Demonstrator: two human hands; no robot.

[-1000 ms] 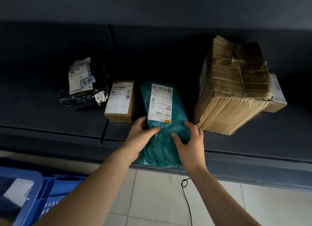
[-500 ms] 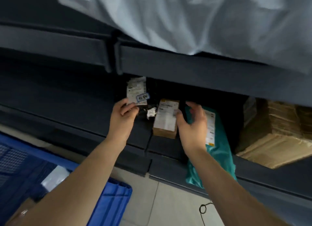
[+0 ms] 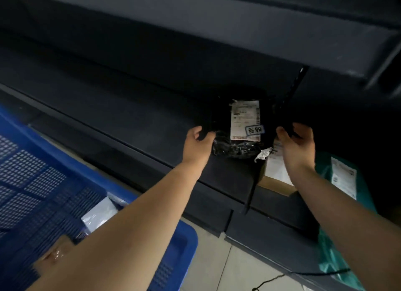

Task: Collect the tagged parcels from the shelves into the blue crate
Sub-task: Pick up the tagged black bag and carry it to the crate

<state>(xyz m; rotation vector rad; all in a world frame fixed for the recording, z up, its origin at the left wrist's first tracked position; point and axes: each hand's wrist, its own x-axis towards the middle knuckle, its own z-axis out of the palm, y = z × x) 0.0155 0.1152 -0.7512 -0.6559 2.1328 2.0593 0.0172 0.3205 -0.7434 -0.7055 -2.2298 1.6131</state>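
Note:
A black plastic parcel (image 3: 235,146) with a white label and a blue-bordered tag lies on the dark shelf (image 3: 134,125). My left hand (image 3: 196,146) grips its left edge and my right hand (image 3: 297,147) grips its right edge. To the right, a small brown box (image 3: 276,177) with a white label sits partly behind my right wrist. A teal bag parcel (image 3: 345,182) hangs over the shelf's front edge. The blue crate (image 3: 178,256) stands on the floor at lower left, holding a white parcel (image 3: 98,214) and a brown one (image 3: 56,249).
A higher shelf (image 3: 260,34) overhangs the parcels closely. A black cable (image 3: 269,283) lies on the tiled floor (image 3: 217,264) between the crate and the shelf base.
My right hand left the teal bag and brown box and moved to the black parcel's right edge. My left hand shifted lower on its left edge. The view swung left.

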